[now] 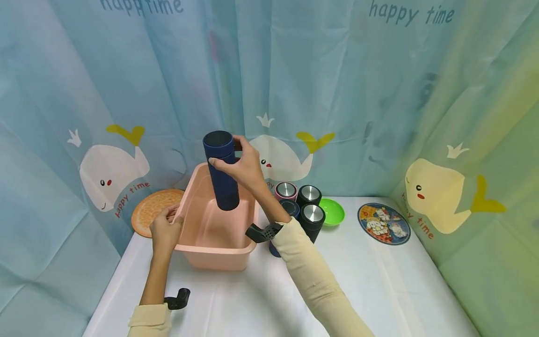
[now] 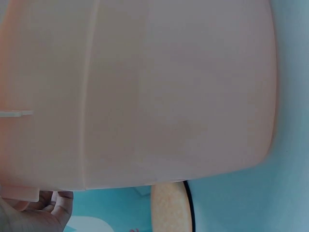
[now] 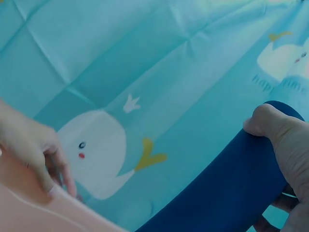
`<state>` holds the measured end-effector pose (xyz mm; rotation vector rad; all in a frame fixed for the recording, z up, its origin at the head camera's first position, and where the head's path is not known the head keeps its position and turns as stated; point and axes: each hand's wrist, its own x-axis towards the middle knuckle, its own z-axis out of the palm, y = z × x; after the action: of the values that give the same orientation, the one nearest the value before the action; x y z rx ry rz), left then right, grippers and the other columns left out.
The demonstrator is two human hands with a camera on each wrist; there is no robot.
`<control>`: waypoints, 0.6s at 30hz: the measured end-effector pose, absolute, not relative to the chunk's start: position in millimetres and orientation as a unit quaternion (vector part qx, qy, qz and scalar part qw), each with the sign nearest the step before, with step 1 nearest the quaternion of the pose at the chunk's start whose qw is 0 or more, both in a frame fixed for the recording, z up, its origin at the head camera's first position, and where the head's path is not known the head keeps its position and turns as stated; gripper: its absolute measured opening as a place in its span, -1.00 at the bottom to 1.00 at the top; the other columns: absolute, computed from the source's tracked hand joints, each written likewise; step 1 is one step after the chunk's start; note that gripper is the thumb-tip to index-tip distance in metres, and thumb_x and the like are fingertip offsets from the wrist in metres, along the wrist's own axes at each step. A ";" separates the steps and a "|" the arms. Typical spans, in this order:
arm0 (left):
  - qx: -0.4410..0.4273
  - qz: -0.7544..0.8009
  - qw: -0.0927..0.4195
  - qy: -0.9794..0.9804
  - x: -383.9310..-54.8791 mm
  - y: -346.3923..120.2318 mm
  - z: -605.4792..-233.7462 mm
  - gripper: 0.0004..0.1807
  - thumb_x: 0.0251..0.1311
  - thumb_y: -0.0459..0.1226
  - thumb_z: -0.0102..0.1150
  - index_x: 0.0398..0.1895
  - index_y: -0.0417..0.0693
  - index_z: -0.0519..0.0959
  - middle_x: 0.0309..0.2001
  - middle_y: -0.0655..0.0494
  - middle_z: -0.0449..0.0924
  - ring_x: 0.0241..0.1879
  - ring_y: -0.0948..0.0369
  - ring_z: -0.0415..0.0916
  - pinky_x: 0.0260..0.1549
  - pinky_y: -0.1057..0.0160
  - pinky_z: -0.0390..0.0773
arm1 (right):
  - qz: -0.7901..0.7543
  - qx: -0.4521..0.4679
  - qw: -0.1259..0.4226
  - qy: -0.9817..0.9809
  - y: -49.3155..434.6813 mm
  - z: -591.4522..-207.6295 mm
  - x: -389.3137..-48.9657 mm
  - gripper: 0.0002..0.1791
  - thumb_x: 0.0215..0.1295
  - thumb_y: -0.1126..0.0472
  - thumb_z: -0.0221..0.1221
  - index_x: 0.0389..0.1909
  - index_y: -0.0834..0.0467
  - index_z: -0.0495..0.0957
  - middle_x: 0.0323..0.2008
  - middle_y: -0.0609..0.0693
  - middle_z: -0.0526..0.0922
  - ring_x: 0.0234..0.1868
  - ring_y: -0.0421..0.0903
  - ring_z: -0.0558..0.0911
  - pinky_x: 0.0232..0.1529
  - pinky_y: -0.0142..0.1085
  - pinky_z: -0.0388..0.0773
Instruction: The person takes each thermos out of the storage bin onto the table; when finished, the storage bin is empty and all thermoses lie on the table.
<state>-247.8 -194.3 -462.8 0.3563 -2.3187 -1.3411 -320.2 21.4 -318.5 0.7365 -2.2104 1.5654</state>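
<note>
My right hand (image 1: 243, 164) grips a dark blue thermos (image 1: 224, 187) around its upper part, thumb on the near side. The thermos is almost upright, tilted slightly, and overlaps the inside of a pink plastic basin (image 1: 216, 250) in the head view. On the basin's left rim, my left hand (image 1: 166, 229) holds on with the fingers curled over the edge. In the left wrist view the basin's outer wall (image 2: 178, 96) fills most of the picture, with the left fingers at its lower left corner. The right wrist view shows the thumb pressed along the blue thermos (image 3: 227, 179).
Right of the basin stand several thermoses, among them a black one (image 1: 312, 220) with a silver lid. A green bowl (image 1: 332, 212) sits behind them. A round patterned mat (image 1: 384, 223) lies farther right, and an orange round mat (image 1: 145, 213) is left of the basin. Curtains (image 1: 303, 84) enclose the white table (image 1: 379, 290).
</note>
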 end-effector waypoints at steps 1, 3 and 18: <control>0.128 -0.485 0.218 -0.837 -248.0 -194.2 -462.6 -0.63 0.21 -0.40 0.16 0.11 -0.24 0.58 0.00 -0.23 0.67 -0.07 -0.08 0.67 -0.40 0.79 0.22 | 0.553 0.262 0.170 -0.772 23.2 -316.4 -317.4 -0.26 0.04 0.08 0.40 0.24 0.25 0.38 0.02 0.15 0.58 0.03 -0.01 0.56 -0.05 -0.26 0.63; 0.126 -0.486 0.217 -0.837 -248.2 -194.2 -462.4 -0.63 0.21 -0.40 0.16 0.11 -0.24 0.58 0.00 -0.23 0.66 -0.06 -0.08 0.67 -0.39 0.78 0.22 | 0.560 0.270 0.176 -0.763 26.9 -312.8 -311.9 -0.27 0.03 0.10 0.40 0.22 0.25 0.39 0.00 0.16 0.58 0.02 -0.01 0.56 -0.05 -0.22 0.63; 0.129 -0.483 0.207 -0.841 -246.6 -194.8 -461.0 -0.60 0.21 -0.39 0.16 0.14 -0.24 0.57 0.02 -0.23 0.65 -0.04 -0.09 0.66 -0.38 0.78 0.22 | 0.572 0.293 0.209 -0.737 55.9 -298.3 -273.5 -0.30 -0.04 0.16 0.44 0.17 0.19 0.43 -0.08 0.10 0.60 -0.07 -0.09 0.57 -0.15 -0.25 0.63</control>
<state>-246.6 -194.8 -461.0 0.3602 -2.3414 -1.3444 -273.5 55.9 -298.3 0.8144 -2.0496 1.5926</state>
